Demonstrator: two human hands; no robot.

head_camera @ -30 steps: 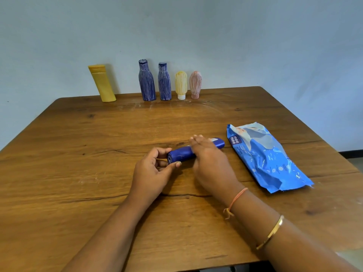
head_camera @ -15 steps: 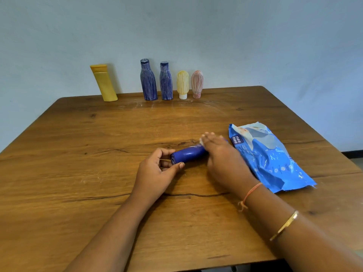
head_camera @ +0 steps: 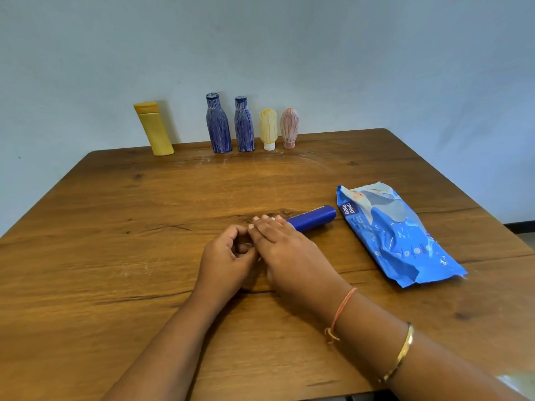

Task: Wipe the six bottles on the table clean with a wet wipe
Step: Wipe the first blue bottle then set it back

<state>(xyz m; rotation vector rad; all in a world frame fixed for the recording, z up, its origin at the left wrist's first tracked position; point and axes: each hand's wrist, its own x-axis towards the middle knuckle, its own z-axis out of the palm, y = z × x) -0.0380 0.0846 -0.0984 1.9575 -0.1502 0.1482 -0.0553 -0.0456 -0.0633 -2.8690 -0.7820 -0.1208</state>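
Six bottles are on the wooden table (head_camera: 144,215), seen from the head camera. Five stand in a row along the far edge against the pale wall (head_camera: 376,68): a yellow flip-cap bottle (head_camera: 155,128) at the left, leaning a little and set apart from the rest, then a taller blue scribbled bottle (head_camera: 218,124), a second blue scribbled bottle (head_camera: 244,125) just beside it, a small pale-yellow bottle (head_camera: 268,129) standing on its white cap, and a small pink bottle (head_camera: 289,128) on its cap next to that.

The sixth, a smooth dark-blue bottle (head_camera: 314,217), lies on its side near the middle of the table, its free end pointing right and almost reaching a crumpled blue wet-wipe pack (head_camera: 396,235) that lies flat at an angle.

The right hand (head_camera: 285,244) rests palm down over the bottle's left part, fingers laid fairly straight across it, pressing rather than gripping. The left hand (head_camera: 228,256) is right against it, fingers and thumb curled round that hidden end of the bottle; the right fingertips cover the contact.

An orange thread (head_camera: 343,308) and a gold bangle (head_camera: 401,354) sit on the right wrist
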